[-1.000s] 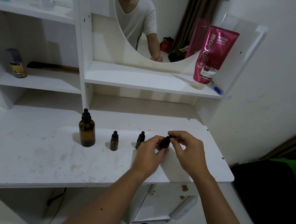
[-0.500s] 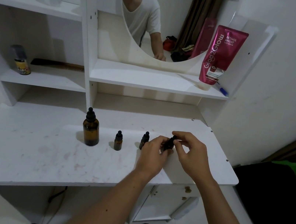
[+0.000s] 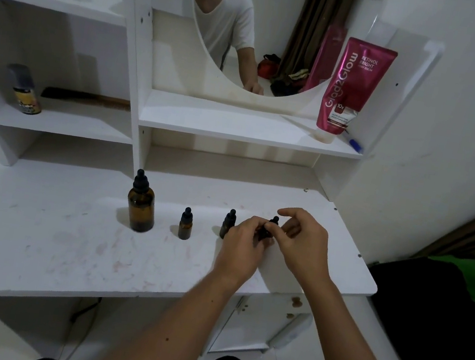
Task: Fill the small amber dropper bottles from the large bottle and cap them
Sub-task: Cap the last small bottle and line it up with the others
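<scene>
A large amber bottle (image 3: 141, 205) with a black dropper cap stands on the white desk (image 3: 34, 235). To its right stand two small amber dropper bottles, one (image 3: 185, 224) alone and one (image 3: 227, 223) just left of my hands, both capped. My left hand (image 3: 243, 243) grips a third small bottle (image 3: 267, 231), mostly hidden by my fingers. My right hand (image 3: 302, 243) pinches its black dropper cap from the right, index finger raised.
A pink lotion tube (image 3: 352, 86) leans on the shelf under the round mirror (image 3: 272, 29), with a blue pen (image 3: 352, 142) beside it. A spray can (image 3: 25, 90) and comb (image 3: 84, 98) sit on the left shelf. A dark and green bed (image 3: 459, 302) lies to the right.
Both hands stay on the third small bottle; my right fingers have shifted around its cap. The camera has tilted slightly, and the other bottles have not moved.
</scene>
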